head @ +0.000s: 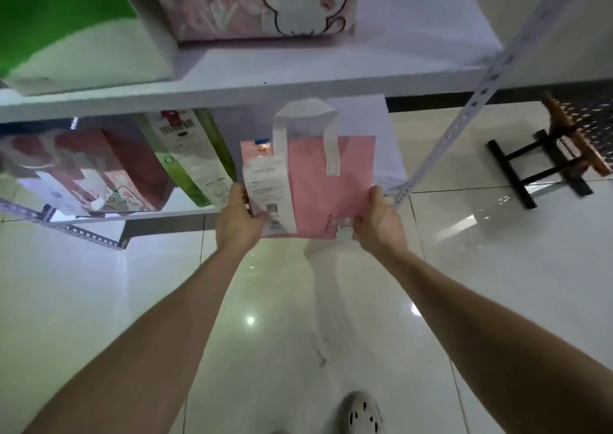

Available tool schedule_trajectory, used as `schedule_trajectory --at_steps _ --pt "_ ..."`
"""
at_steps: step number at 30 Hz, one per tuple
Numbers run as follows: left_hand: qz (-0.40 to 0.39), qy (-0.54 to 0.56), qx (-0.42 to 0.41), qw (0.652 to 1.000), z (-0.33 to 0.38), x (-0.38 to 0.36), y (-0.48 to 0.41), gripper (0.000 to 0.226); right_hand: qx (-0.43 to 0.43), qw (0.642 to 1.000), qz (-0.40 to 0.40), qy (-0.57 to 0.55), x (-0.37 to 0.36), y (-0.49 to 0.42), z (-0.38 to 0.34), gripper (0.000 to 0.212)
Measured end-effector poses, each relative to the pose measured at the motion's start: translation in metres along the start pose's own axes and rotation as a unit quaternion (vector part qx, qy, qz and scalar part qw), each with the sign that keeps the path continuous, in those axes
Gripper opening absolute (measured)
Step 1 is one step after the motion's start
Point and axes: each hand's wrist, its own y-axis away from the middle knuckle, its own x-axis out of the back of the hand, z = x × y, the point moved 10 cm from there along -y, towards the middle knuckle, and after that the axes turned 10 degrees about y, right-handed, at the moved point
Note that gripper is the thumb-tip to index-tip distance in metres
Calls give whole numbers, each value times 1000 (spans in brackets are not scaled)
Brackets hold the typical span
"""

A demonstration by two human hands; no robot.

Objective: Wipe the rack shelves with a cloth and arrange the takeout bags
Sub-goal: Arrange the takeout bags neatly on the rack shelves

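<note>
The tiled floor spreads below the pink bag and out to both sides of it. The white rack stands around the pink bag: 1 shelf runs just above its handles, and a perforated upright slants down just right of it. The pink bag itself is upright at the right end of the lower shelf, with its bottom edge past the shelf front; whether its base rests on the shelf cannot be told.

A green and white bag stands up and far left of the pink bag on the higher shelf. A cat-print bag stands directly above it on that same shelf. A dark red bag sits well to its left on the lower shelf. A tall green-edged bag leans just beside its left side. A black-framed stool lies well to its right on the floor.

The left hand grips the pink bag's lower left corner, thumb over a receipt on the bag's front. The right hand grips the lower right corner, fingers curled round the edge. 1 white shoe shows far below the bag.
</note>
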Motion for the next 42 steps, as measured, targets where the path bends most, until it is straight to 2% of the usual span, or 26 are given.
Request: schedule_trajectory --at_steps 7,13,15,18,20,22,25,29,36,42 --pt "35 26 -66 997 -8 -40 -89 55 30 998 37 -36 -36 -103 6 35" --pt "32 56 -73 995 -29 -55 -101 66 23 999 18 -36 -64 -125 26 31" --pt "22 35 -54 998 -36 -49 -90 68 4 1000 4 -17 -67 -114 34 30" --pt "1 -12 14 1000 -51 -32 -61 57 -25 998 -50 25 -67 -82 42 48" --pt "-32 -48 52 997 -61 -21 -32 52 -38 993 -104 51 -68 -53 41 56" --pt "-82 -49 81 992 -63 -11 2 52 -29 986 -157 55 -66 -19 29 55" --pt "-145 -55 105 982 -54 13 55 43 8 974 -220 55 -55 35 -3 49" --pt "-174 -57 121 976 -27 66 113 33 64 955 -279 70 -25 98 -69 42" --pt "-131 -32 128 983 38 190 155 27 151 946 -282 50 46 151 -216 37" --pt "-75 -20 118 990 67 301 155 23 192 940 -281 39 72 173 -325 36"
